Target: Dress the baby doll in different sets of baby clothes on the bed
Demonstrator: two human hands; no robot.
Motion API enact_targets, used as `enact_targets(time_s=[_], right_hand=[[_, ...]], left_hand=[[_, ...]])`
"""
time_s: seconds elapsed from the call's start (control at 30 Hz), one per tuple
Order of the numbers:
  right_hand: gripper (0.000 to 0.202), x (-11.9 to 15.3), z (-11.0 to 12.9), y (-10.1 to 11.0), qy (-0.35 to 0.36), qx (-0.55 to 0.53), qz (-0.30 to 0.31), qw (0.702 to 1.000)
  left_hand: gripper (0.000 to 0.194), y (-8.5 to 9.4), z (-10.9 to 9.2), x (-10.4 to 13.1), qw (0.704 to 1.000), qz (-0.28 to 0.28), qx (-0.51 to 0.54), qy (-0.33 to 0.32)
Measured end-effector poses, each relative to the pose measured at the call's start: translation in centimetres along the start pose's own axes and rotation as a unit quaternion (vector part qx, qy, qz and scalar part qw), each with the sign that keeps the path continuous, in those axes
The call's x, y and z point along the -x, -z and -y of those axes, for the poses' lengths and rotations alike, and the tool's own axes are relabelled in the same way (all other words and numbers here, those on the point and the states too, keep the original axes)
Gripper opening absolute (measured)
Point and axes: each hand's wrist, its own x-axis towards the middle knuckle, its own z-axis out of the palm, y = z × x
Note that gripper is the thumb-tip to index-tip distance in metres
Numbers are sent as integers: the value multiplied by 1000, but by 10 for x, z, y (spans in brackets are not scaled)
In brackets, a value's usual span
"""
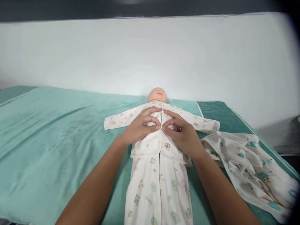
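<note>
A baby doll [157,94] lies on its back, head toward the wall, dressed in a white baby jacket [150,143] printed with small bears. Its sleeves stretch out to both sides. Over the chest, my left hand [144,123] pinches the jacket's left front edge between thumb and forefinger. My right hand [180,126] pinches the other front edge right beside it, the fingertips nearly meeting at the centre line. Any fastener there is hidden by my fingers. Below the jacket, matching white printed trousers [153,190] cover the legs, with a seam down the middle.
A teal blanket [53,140] with soft folds covers the bed under the doll. To the right lies a crumpled white cloth [248,165] with teal animal prints. Darker green quilted bedding [213,109] shows at the right edge, and a white wall [131,56] stands behind.
</note>
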Motion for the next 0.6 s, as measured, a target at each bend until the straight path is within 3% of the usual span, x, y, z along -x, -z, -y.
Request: enact_targets(time_s=[0.13, 0.37, 0.6], right_hand=[[12, -1, -3, 0, -20, -27, 0, 999], [15, 0, -3, 0, -4, -35, 29, 999], [8, 1, -2, -2, 19, -11, 7, 1000]], left_hand=[[11, 4, 1, 1, 1000, 17, -19, -11], [14, -3, 1, 2, 995, -1, -100, -26], [15, -3, 5, 2, 995, -15, -88, -36]])
